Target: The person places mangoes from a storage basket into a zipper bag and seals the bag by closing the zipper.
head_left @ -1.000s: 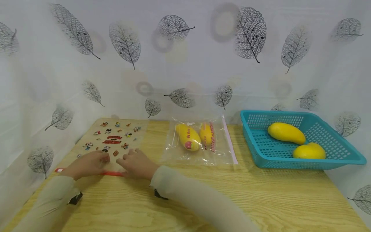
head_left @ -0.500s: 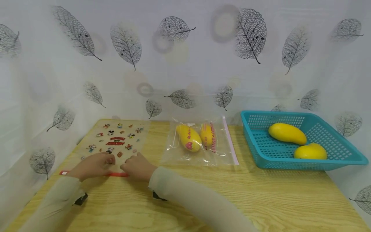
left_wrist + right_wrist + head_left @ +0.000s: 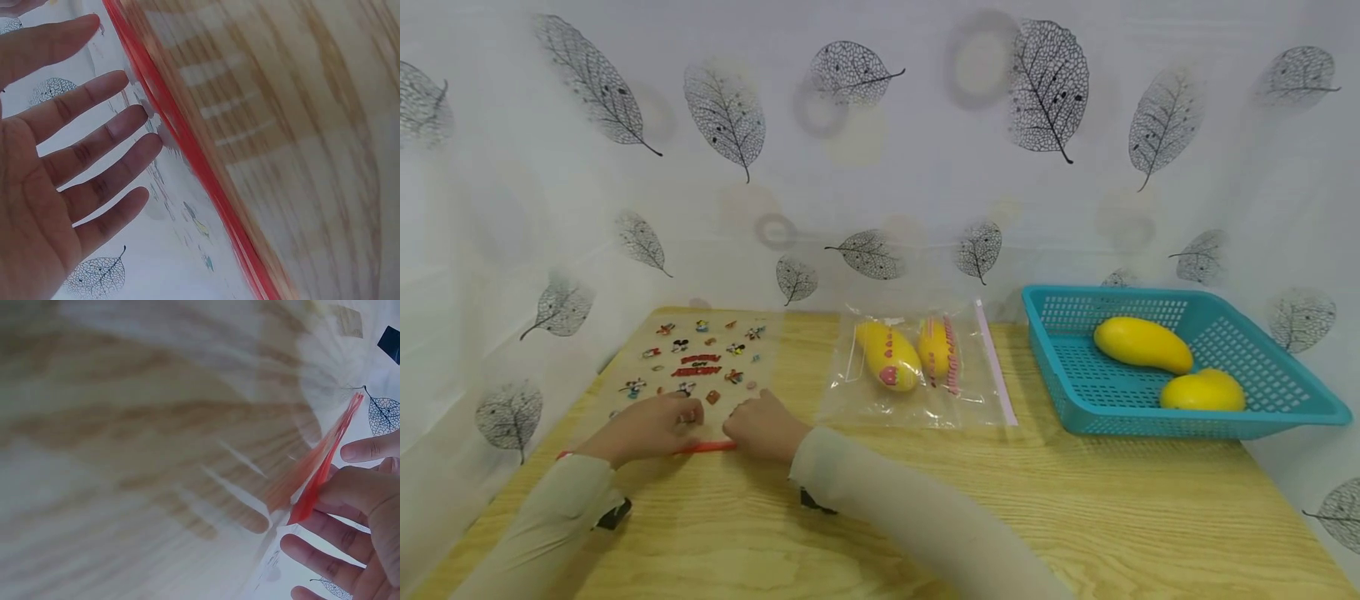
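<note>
A clear zip bag (image 3: pixel 700 350) printed with small cartoon figures lies at the table's left, its red zip strip (image 3: pixel 707 447) toward me. At that strip's right end, my right hand (image 3: pixel 765 425) pinches the red edge between thumb and curled finger, as the right wrist view shows. My left hand (image 3: pixel 643 429) lies over the strip farther left. In the left wrist view its fingers (image 3: pixel 94 94) are spread and nearly straight, the tips close to the red strip (image 3: pixel 194 150).
Right of the hands, a second clear bag (image 3: pixel 838 400) with a pale pink zip edge holds two yellow mangoes (image 3: pixel 887 354). A blue perforated basket (image 3: pixel 1187 423) at the right holds two more mangoes (image 3: pixel 1142 343). A leaf-patterned white curtain (image 3: pixel 910 183) hangs behind the wooden table (image 3: pixel 1000 508).
My right hand's fingers have curled in at the red strip, and the hand has moved slightly right. The white piece at the strip's left end no longer shows. My left hand has shifted slightly right.
</note>
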`<state>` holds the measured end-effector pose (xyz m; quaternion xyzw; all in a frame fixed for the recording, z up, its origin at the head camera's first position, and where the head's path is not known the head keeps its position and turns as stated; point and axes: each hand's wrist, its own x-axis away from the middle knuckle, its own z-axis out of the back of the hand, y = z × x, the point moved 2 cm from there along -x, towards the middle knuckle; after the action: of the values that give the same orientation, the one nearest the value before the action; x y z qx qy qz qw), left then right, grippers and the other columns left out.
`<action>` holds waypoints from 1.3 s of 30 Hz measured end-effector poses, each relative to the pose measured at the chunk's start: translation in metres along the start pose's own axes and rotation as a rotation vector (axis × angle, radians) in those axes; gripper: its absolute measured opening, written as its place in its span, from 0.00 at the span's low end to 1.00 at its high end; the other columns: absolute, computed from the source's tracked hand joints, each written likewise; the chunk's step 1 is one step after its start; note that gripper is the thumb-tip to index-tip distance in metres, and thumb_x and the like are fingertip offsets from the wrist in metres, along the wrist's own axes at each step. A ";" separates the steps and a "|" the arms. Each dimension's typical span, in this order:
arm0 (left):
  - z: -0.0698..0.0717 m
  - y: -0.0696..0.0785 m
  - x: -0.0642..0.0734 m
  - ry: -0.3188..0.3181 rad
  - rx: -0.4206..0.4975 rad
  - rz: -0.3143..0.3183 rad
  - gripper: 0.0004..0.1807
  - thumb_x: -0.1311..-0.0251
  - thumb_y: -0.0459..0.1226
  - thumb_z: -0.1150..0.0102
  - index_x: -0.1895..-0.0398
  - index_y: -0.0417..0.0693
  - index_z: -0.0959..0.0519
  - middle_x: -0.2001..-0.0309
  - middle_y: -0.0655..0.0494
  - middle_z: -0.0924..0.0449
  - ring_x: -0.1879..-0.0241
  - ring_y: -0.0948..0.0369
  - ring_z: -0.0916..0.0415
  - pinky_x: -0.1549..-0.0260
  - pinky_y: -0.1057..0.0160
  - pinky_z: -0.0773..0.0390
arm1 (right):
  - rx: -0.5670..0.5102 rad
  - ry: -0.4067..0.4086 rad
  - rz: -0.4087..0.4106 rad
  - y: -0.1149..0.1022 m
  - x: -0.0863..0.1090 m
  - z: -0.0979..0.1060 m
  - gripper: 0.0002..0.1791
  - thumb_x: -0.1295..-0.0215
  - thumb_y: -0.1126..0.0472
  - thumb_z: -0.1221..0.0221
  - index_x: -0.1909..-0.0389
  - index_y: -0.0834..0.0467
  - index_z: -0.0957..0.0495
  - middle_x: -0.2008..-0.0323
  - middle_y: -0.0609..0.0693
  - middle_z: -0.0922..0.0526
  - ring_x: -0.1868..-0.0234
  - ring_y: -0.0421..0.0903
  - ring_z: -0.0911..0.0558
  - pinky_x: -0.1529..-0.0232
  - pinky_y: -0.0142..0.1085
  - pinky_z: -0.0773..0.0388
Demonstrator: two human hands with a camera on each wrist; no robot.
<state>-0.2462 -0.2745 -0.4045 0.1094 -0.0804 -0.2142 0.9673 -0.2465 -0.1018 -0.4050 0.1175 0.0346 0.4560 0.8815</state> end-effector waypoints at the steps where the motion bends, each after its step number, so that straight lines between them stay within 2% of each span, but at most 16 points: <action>1: 0.000 0.001 0.000 0.001 -0.002 -0.004 0.10 0.49 0.44 0.37 0.67 0.52 0.24 0.66 0.57 0.22 0.71 0.64 0.29 0.71 0.60 0.26 | 0.003 0.000 -0.004 0.000 0.000 0.001 0.06 0.36 0.54 0.45 0.62 0.42 0.20 0.67 0.36 0.17 0.69 0.34 0.24 0.64 0.29 0.34; 6: 0.003 0.005 -0.001 0.001 -0.002 -0.007 0.11 0.47 0.48 0.38 0.69 0.52 0.23 0.65 0.55 0.20 0.65 0.58 0.23 0.66 0.54 0.24 | 0.010 -0.005 -0.018 0.001 0.000 0.003 0.05 0.37 0.55 0.44 0.64 0.43 0.20 0.71 0.37 0.19 0.72 0.35 0.26 0.66 0.30 0.34; 10: 0.005 0.011 0.000 -0.007 0.018 -0.002 0.17 0.47 0.55 0.41 0.69 0.53 0.22 0.66 0.59 0.19 0.67 0.61 0.24 0.65 0.56 0.24 | 0.010 -0.013 -0.044 0.004 -0.001 0.003 0.06 0.37 0.55 0.44 0.62 0.42 0.20 0.69 0.37 0.18 0.70 0.35 0.24 0.64 0.31 0.31; 14: 0.003 0.014 -0.001 -0.019 0.011 0.005 0.21 0.54 0.59 0.37 0.69 0.54 0.22 0.68 0.62 0.20 0.69 0.65 0.26 0.68 0.59 0.25 | 0.015 -0.012 -0.072 0.008 -0.001 0.004 0.06 0.37 0.51 0.44 0.61 0.42 0.20 0.67 0.37 0.17 0.67 0.36 0.24 0.63 0.31 0.30; 19: 0.001 0.018 -0.001 -0.019 -0.048 -0.025 0.16 0.59 0.49 0.29 0.70 0.55 0.23 0.71 0.65 0.22 0.71 0.67 0.28 0.70 0.61 0.26 | -0.026 -0.030 -0.094 0.015 0.001 0.007 0.05 0.39 0.51 0.42 0.64 0.43 0.20 0.71 0.37 0.20 0.70 0.36 0.28 0.66 0.29 0.34; 22: 0.002 0.023 0.000 -0.013 -0.061 -0.065 0.10 0.57 0.40 0.31 0.76 0.55 0.24 0.76 0.67 0.25 0.75 0.69 0.31 0.73 0.66 0.29 | -0.048 -0.025 -0.096 0.018 0.004 0.009 0.04 0.43 0.56 0.40 0.67 0.44 0.20 0.74 0.38 0.21 0.71 0.36 0.28 0.66 0.29 0.34; 24: 0.004 0.026 0.001 -0.010 -0.061 -0.083 0.09 0.56 0.37 0.33 0.79 0.56 0.26 0.79 0.67 0.28 0.78 0.70 0.35 0.76 0.68 0.32 | -0.063 -0.016 -0.091 0.021 0.006 0.010 0.04 0.44 0.57 0.40 0.68 0.45 0.20 0.74 0.38 0.22 0.72 0.35 0.28 0.66 0.29 0.33; 32: 0.005 0.035 0.003 0.025 -0.078 -0.113 0.10 0.52 0.34 0.38 0.81 0.56 0.29 0.81 0.68 0.32 0.80 0.70 0.39 0.78 0.69 0.36 | -0.086 0.015 -0.083 0.031 0.013 0.013 0.05 0.44 0.59 0.41 0.67 0.46 0.21 0.76 0.38 0.24 0.74 0.35 0.29 0.65 0.29 0.33; 39: 0.003 0.040 0.002 0.094 -0.099 -0.154 0.11 0.54 0.29 0.43 0.81 0.56 0.30 0.83 0.67 0.35 0.81 0.70 0.43 0.80 0.70 0.39 | -0.031 0.056 -0.051 0.037 0.025 0.019 0.05 0.43 0.60 0.42 0.68 0.47 0.20 0.75 0.38 0.22 0.75 0.35 0.29 0.66 0.31 0.31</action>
<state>-0.2291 -0.2411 -0.3913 0.0770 -0.0158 -0.2861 0.9550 -0.2584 -0.0641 -0.3770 0.0900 0.0553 0.4370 0.8932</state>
